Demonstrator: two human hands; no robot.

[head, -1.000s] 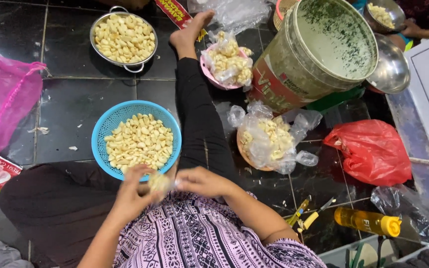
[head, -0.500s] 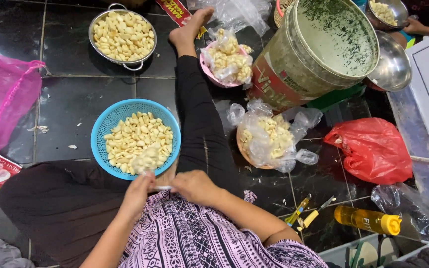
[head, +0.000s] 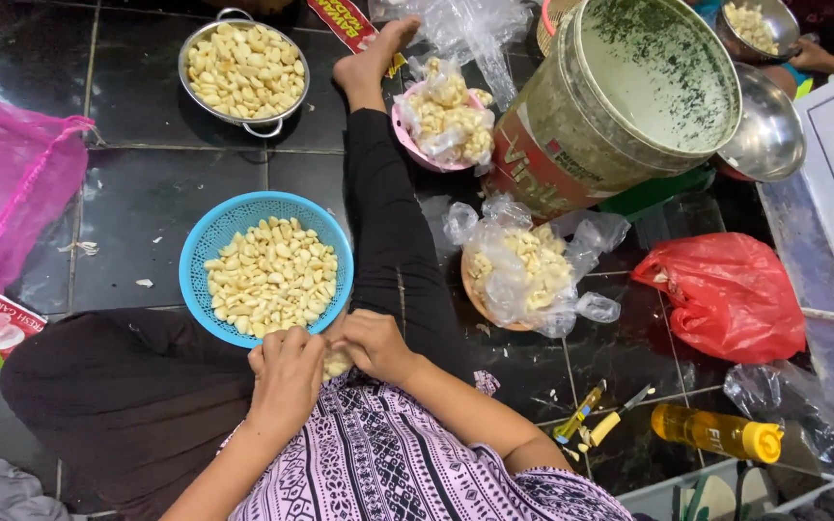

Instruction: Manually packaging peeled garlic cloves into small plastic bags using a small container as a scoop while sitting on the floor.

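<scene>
Down at my lap, just below the rim of the blue colander (head: 197, 253), both my hands meet over one garlic clove (head: 337, 364). My left hand (head: 287, 371) is curled with its fingers closed around the clove's left side, and my right hand (head: 374, 344) pinches it from the other side; only a pale sliver shows between them. I judge the clove light and firm but smooth once skinned, so it could slip: a pinch across its flat sides near the blunt root end looks safest, without much squeeze.

That colander is heaped with peeled cloves and sits on the dark tiled floor (head: 137, 193) beside my outstretched leg (head: 393, 232). Farther off stand a metal pot of garlic (head: 243, 68), a pink bowl (head: 403, 130) with bagged cloves, an orange bowl under clear plastic (head: 523, 280), a large tin bucket (head: 629, 96), a red plastic bag (head: 726, 289) and a yellow bottle (head: 716, 432).
</scene>
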